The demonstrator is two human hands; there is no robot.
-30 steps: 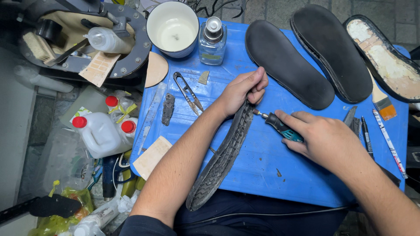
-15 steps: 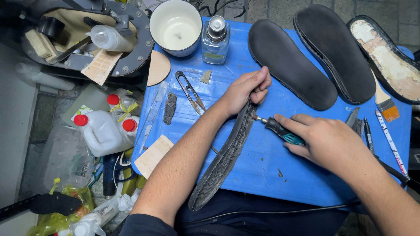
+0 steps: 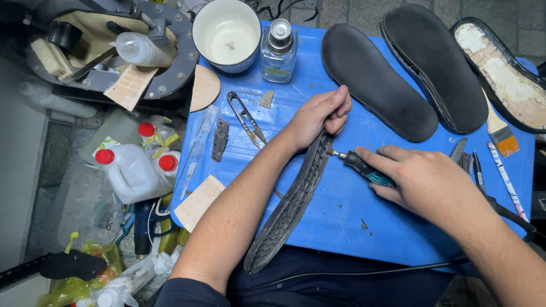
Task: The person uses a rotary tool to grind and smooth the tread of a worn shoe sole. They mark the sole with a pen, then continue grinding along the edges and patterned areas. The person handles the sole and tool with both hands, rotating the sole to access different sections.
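My left hand [image 3: 319,116] grips the upper end of a dark rubber shoe sole [image 3: 287,207] held on edge across the blue table [image 3: 341,227]. My right hand [image 3: 424,185] holds a small rotary tool [image 3: 364,167] with a teal grip, its tip touching the sole's edge just below my left hand. A black cord [image 3: 364,273] runs from the tool along the table's front edge.
Two black soles [image 3: 375,79] [image 3: 435,65] and a worn insole [image 3: 503,74] lie at the back right. A white bowl [image 3: 226,34], a glass bottle [image 3: 278,51], snips [image 3: 245,118], a brush [image 3: 499,133] and pens [image 3: 503,173] sit around. White jugs with red caps [image 3: 133,170] stand on the floor at left.
The view has shifted slightly. Both hands stay in place, with the tool tip still against the sole's edge.
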